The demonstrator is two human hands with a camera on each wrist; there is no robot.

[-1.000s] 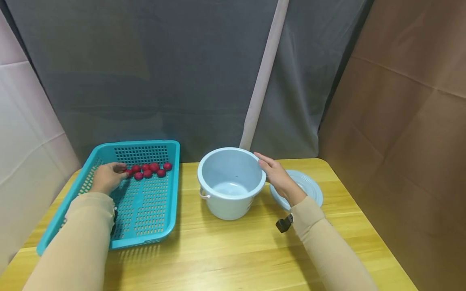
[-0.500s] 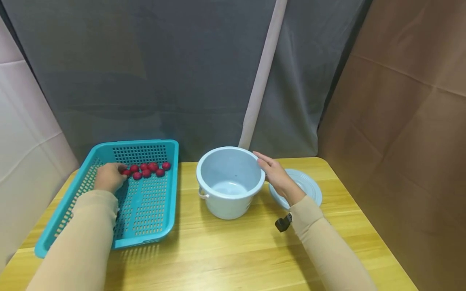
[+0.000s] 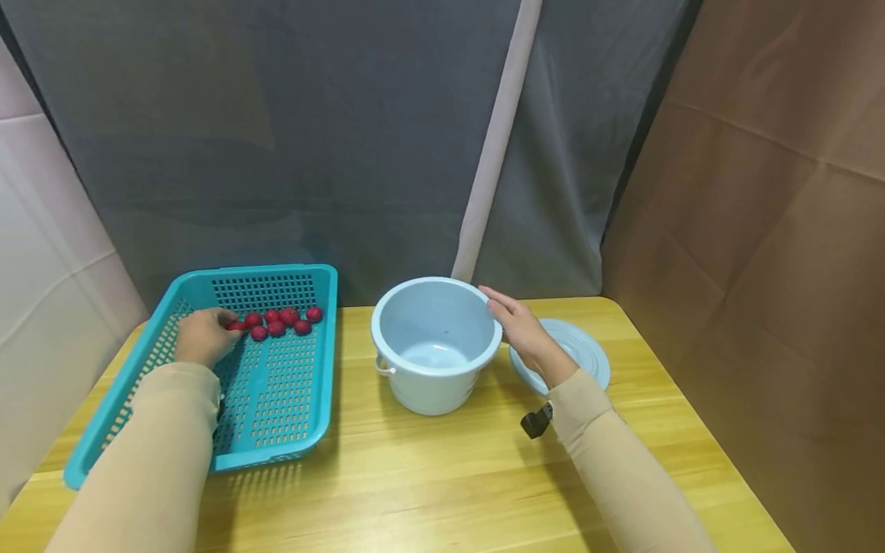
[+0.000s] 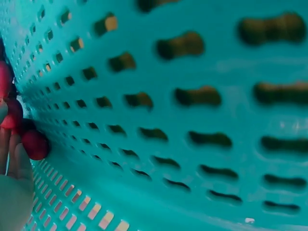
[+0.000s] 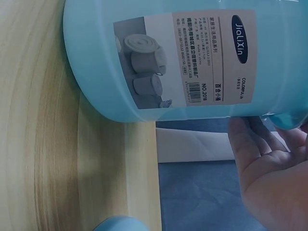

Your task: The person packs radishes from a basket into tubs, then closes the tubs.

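With your right hand (image 3: 527, 335) resting flat on the pale blue bucket (image 3: 435, 343) mid-tabletop, pinch one red ball (image 3: 236, 326) cleanly with your curled left hand (image 3: 202, 336) at the basket (image 3: 276, 399)'s far end.
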